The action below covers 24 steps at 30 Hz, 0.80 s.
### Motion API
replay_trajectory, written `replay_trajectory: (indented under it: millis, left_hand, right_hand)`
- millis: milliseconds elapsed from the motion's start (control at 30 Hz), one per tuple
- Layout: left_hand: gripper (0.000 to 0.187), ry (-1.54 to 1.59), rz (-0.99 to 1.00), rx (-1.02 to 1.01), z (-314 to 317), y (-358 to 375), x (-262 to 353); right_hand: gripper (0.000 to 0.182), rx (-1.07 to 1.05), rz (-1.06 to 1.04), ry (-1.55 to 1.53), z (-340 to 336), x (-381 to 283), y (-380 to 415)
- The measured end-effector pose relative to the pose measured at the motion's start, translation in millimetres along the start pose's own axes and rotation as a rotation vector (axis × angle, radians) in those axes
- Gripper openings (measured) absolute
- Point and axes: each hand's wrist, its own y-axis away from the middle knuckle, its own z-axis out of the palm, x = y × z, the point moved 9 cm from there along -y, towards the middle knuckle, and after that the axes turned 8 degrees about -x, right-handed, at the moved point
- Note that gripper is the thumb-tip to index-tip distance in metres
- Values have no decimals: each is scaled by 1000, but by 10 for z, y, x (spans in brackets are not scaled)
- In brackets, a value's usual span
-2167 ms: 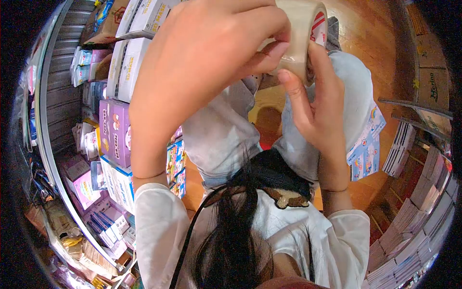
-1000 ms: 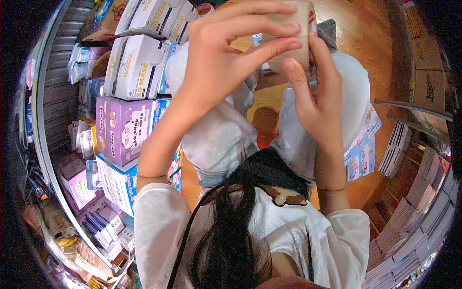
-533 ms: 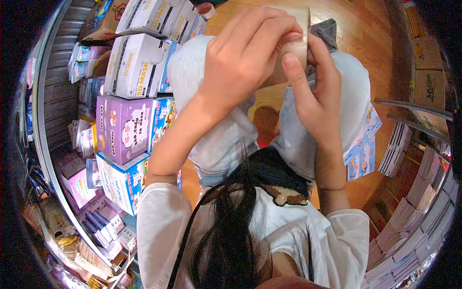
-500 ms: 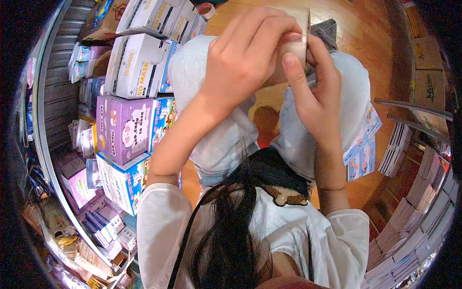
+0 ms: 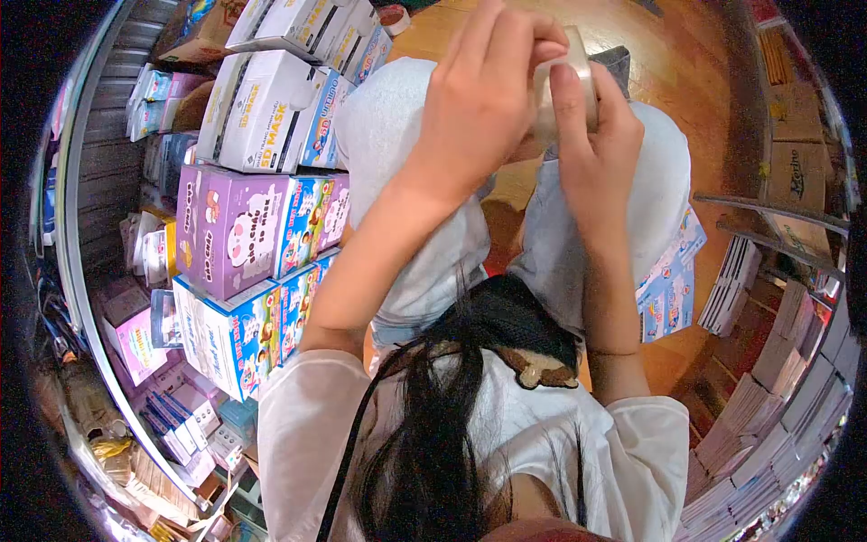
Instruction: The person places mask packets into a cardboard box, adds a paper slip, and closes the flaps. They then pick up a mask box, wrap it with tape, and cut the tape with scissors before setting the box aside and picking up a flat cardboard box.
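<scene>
Narrow shop-like space, wood-look floor (image 5: 691, 81) glossy at the far side, showing between the knees too. Ribbed grey panel (image 5: 101, 172) along the left, curved metal rail running beside it. A person in a white top and pale jeans (image 5: 664, 167), knees bent and apart, long dark hair hanging forward, dark cloth (image 5: 524, 316) with a brown patch at the lap.

Right side: stacks of thin pale paper goods (image 5: 759, 434) low and near; farther back, a brown carton (image 5: 799, 185) lettered "Merino". Left side, just beside the person's leg: white boxes (image 5: 257, 108) marked "5D MASK" farther off, a purple carton (image 5: 230, 230) nearer, set on a blue-and-white box (image 5: 226, 334). Blue printed sheet (image 5: 673, 271) right of the right knee.

Both hands raised in front of the knees, close together. Right hand (image 5: 596, 149) closed on a roll of tape (image 5: 544, 104), thumb lying across its near side. Left hand (image 5: 483, 99) has fingers curled at the roll's left and far edge; cannot tell whether they pinch anything, thumb out of sight. Smallest noted: a round red-and-pale object (image 5: 394, 18) at the far left, by the white boxes.
</scene>
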Motion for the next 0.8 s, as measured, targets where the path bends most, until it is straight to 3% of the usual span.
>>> replay_trajectory:
  millis: [167,300,467,667,800]
  left_hand:
    - [11,122,-151,6,-79,-67,-259]
    - [15,286,-431,-33,-162,-77,-447]
    - [15,381,-429,-79,-133,-64,-535]
    - [16,326,-398,-279,-222,-143,-457]
    - [18,430,-457,-256,-261,-133,-642]
  right_hand:
    - [32,-80,-168,31,64,-9,-37]
    - [53,-137,-291,168,180,-108,7]
    - [70,-153,-320,327,273,-202,65]
    - [61,-51,-187,133,254,-99,47]
    - [58,19,-328,78,181,-156,39]
